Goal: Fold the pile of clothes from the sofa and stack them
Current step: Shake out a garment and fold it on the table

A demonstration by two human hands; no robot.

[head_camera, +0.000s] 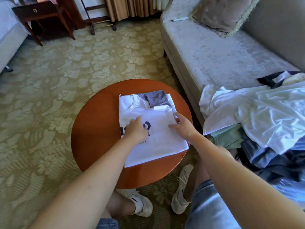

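Far left, beyond the patterned carpet, a dark bedside table (41,12); no part in this.

At the middle of the round table (92,138), the white T-shirt (158,142), folded to a rectangle with the print upward. Near edge close to the table's near rim, far edge overlapping a folded grey garment (157,99) toward the far rim.

Left hand (136,129) palm-down on the print near the shirt's left edge, fingers close together and slightly bent, tips on the cloth.

Right hand (182,125) at the shirt's right edge, fingers spread across the cloth, thumb pointing away; no clear pinch visible.

Judged step: smoothing and squaring the fold atop the stack. To do it well:
- Hold the left side pinned.
- Sweep the right palm outward toward the right edge, pushing creases out rather than inward.
- Avoid dragging the grey piece beneath out of line.
- Then square the corners with the layer below.

Further right, at the near end of the sofa (206,55) seat, the unfolded pile of clothes (264,116), white on top, green and dark pieces under. Probably plenty left to fold.
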